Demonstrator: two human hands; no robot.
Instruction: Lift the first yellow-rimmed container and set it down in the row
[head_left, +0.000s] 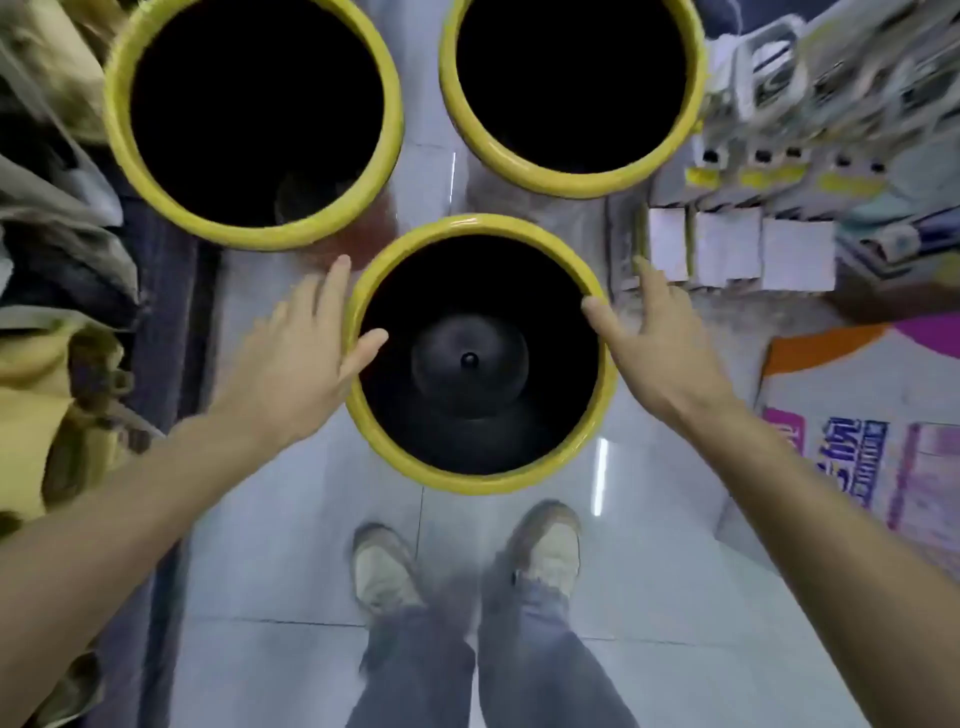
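Hands at mid-frame flanking nearest yellow-rimmed barrel (415, 467), left hand (306, 358) with fingers straight and spread, thumb over the rim, right hand (654, 353) likewise spread, thumb on the rim, dark domed lid (470, 364) inside, two more barrels (249, 236) above, shoes (384, 566) on tiled floor (270, 571) below.

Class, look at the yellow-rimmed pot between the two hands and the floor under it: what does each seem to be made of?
Nearest pot: probably glazed ceramic or enamelled metal, since its yellow rim shines with bright highlights; the dark inside looks matt. Floor: polished pale tiles, with grout lines and lamp reflections.
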